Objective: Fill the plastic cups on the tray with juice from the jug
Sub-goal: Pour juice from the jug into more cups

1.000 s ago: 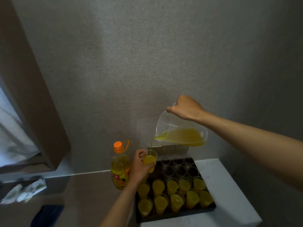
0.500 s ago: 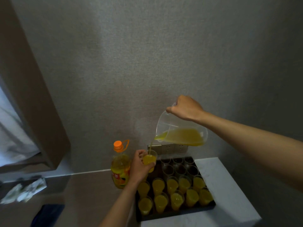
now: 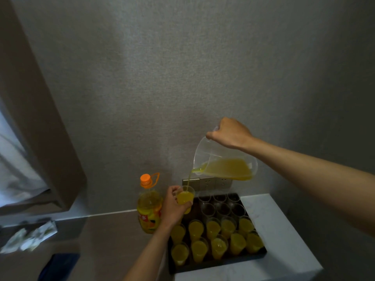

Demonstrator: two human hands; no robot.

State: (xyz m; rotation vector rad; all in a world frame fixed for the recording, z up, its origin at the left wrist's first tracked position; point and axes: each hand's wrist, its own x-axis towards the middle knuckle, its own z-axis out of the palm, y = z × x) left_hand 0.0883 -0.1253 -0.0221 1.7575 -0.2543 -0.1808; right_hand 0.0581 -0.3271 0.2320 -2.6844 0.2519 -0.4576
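My right hand [image 3: 230, 134] grips the handle of a clear plastic jug [image 3: 223, 161], tilted to the left with orange juice in its lower half. A thin stream falls from its spout into a clear plastic cup [image 3: 185, 197], nearly full, which my left hand [image 3: 172, 207] holds above the tray's far left corner. The black tray [image 3: 219, 264] stands on a white table. Its two near rows hold several cups full of juice [image 3: 215, 234]. Several empty cups [image 3: 221, 205] stand in the far rows.
A large juice bottle [image 3: 150, 207] with an orange cap stands left of the tray against the wall. Wall sockets [image 3: 207, 183] sit behind the tray. The white table [image 3: 280, 236] ends at right and front. A curtain [image 3: 30, 118] hangs at left.
The juice level in the held cup has risen slightly. Both hands stay almost where they were, with the pour continuing.
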